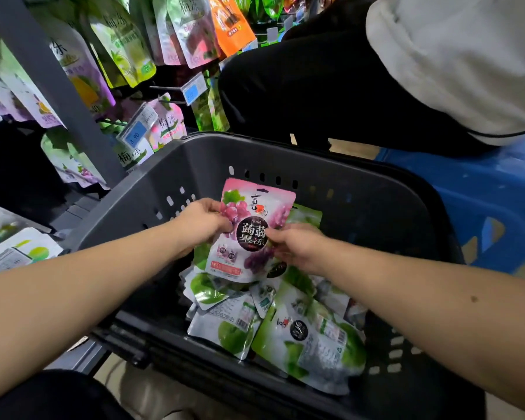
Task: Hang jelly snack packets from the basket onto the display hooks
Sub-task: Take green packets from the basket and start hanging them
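Slotted grey plastic basket (361,207); glossy pink packet (252,231) above green packets (309,344)

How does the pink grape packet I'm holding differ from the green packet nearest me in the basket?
The pink grape packet shows purple grapes; the green packet shows green fruit. The pink grape packet is held up by the left hand and right hand; the green packet lies in the basket. Both carry a dark round label.
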### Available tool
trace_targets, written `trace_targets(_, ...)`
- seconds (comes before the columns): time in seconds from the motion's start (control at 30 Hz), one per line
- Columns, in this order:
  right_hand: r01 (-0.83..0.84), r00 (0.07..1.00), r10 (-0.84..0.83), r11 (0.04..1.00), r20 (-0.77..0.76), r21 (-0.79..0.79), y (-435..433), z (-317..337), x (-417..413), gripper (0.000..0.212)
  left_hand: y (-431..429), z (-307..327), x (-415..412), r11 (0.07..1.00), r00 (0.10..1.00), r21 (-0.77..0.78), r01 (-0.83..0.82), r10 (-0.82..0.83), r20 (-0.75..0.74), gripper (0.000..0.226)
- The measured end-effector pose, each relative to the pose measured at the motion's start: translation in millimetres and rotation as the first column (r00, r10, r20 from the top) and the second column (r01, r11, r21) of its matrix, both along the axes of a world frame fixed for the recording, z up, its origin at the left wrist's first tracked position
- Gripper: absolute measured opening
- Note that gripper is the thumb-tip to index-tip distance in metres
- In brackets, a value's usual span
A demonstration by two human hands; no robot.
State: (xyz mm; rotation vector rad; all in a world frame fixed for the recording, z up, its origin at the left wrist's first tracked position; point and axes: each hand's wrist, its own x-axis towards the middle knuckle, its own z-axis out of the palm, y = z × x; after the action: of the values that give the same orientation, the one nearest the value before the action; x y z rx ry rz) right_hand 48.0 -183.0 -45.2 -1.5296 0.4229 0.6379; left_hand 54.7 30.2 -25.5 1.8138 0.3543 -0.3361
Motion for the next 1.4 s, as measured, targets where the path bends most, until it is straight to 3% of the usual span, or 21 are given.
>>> trace_targets(0.1, 0.026, 0.999, -0.026, 1.000, 0.023, 0.015, -3.9, 4.0, 3.9, 0.011, -5.1, 2.1, -3.0, 0.968, 0.988, -0.249, 0.043, -0.077, -0.131, 0.037)
trace_targets(0.23, 0.017, 0.999, -0.018, 1.000, 0.041, 0.021, -3.6, 11.3, 2.0, 0.010, -11.4, 2.0, -11.3, 0.929, 0.936, -0.318, 0.191, -0.269, -0.225, 0.036)
trace_targets(0.37, -0.086, 0.996, 0.085, 0.996, -0.031, -0.029, -13.5, 9.4, 1.4, 0.015, 1.4, -4.7, -6.0, 0.976, 0.958, -0.140, 0.164, -0.192, -0.215, 0.042)
trace_targets(0.43, -0.225, 0.974, 0.214, 0.946, -0.074, -0.233, -21.3, 2.6, -2.7, 0.012, 8.9, -6.9, -4.1, 0.992, 0.972, -0.016, 0.123, -0.124, -0.198, 0.042)
trace_targets(0.47, -0.344, 0.939, 0.326, 0.853, -0.112, -0.392, -25.8, 0.3, -7.0, 0.011, 12.0, -7.1, -3.9, 0.993, 0.978, 0.050, 0.110, -0.099, -0.185, 0.040)
trace_targets(0.53, -0.602, 0.767, 0.577, 0.493, -0.281, -0.628, -31.2, -0.5, -21.0, 0.018, 15.5, -5.9, -4.5, 0.984, 0.984, 0.155, 0.088, -0.061, -0.170, 0.036)
trace_targets(0.6, -0.756, 0.539, 0.688, 0.140, -0.486, -0.639, -25.6, 7.2, -42.8, 0.035, 17.1, -4.6, -4.8, 0.979, 0.987, 0.197, 0.051, -0.019, -0.161, 0.036)
trace_targets(0.7, -0.734, 0.218, 0.731, -0.314, -0.647, -0.602, -7.4, 18.5, -77.6, 0.058, 15.1, -3.8, -6.0, 0.989, 0.984, 0.144, -0.021, 0.046, -0.171, 0.039)
trace_targets(0.73, -0.681, 0.139, 0.741, -0.410, -0.657, -0.606, 0.2, 18.8, -88.2, 0.057, 14.2, -4.0, -6.4, 0.988, 0.983, 0.150, -0.026, 0.052, -0.174, 0.037)
trace_targets(0.77, -0.672, 0.101, 0.741, -0.442, -0.664, -0.595, 6.7, 18.7, -97.4, 0.049, 13.0, -3.4, -6.9, 0.985, 0.984, 0.171, -0.027, 0.056, -0.170, 0.034)
trace_targets(0.83, -0.703, 0.069, 0.732, -0.447, -0.678, -0.553, 15.2, 13.3, -109.3, 0.032, 10.8, -1.1, -7.5, 0.978, 0.984, 0.203, -0.041, 0.074, -0.160, 0.034)
trace_targets(0.9, -0.669, 0.094, 0.735, -0.453, -0.671, -0.589, 16.6, 12.7, -113.8, 0.035, 11.3, -2.0, -6.6, 0.978, 0.985, 0.195, -0.072, 0.101, -0.140, 0.039)
trace_targets(1.0, -0.558, 0.031, 0.697, -0.582, -0.716, -0.591, 13.4, -0.1, -112.0, 0.045, 12.5, -2.8, -7.1, 0.981, 0.986, 0.179, -0.073, 0.098, -0.137, 0.052)
trace_targets(1.1, -0.483, 0.083, 0.660, -0.629, -0.747, -0.609, 11.9, -17.8, -114.9, 0.045, 17.7, -8.7, -3.3, 0.986, 0.986, 0.152, -0.064, 0.086, -0.141, 0.071)
trace_targets(1.2, -0.536, 0.197, 0.736, -0.472, -0.647, -0.700, 9.1, -16.8, -113.5, 0.049, 28.8, -25.3, 6.2, 0.989, 0.989, 0.147, -0.035, 0.055, -0.137, 0.085)
trace_targets(1.3, -0.589, 0.248, 0.782, -0.347, -0.572, -0.730, 2.2, -7.5, -100.7, 0.045, 31.2, -27.1, 7.9, 0.990, 0.989, 0.138, -0.016, 0.036, -0.140, 0.087)
trace_targets(1.4, -0.679, 0.430, 0.788, -0.040, -0.440, -0.733, -5.9, 0.4, -78.3, 0.044, 26.8, -18.4, 2.6, 0.992, 0.990, 0.116, -0.039, 0.054, -0.127, 0.086)
